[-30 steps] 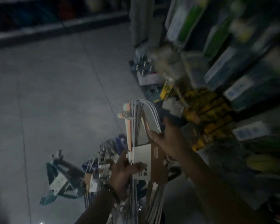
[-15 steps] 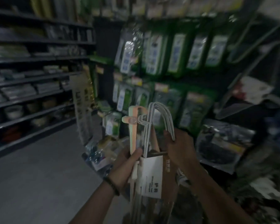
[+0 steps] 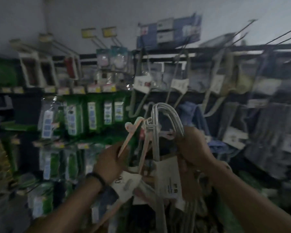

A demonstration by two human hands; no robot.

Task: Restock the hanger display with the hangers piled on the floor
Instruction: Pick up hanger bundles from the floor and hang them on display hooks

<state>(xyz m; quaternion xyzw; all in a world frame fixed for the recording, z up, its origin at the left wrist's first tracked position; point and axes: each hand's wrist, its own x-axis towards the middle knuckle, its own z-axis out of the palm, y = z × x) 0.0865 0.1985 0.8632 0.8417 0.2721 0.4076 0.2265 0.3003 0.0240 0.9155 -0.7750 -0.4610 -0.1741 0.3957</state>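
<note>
I can't read the print on the white card (image 3: 169,175); too blurred; my left hand (image 3: 110,163) grips the thin pink hanger (image 3: 133,132), my right hand (image 3: 194,145) is clamped on the bundle of white wire hangers (image 3: 160,115), curved hooks up; display rail (image 3: 225,48) at 12 o'clock, hung bundles crowding it.

A shop: packaged goods (image 3: 74,118) hang on price-tagged display hooks (image 3: 94,39).

Hung hanger packs (image 3: 178,84) crowding rail (image 3: 208,48)
</note>
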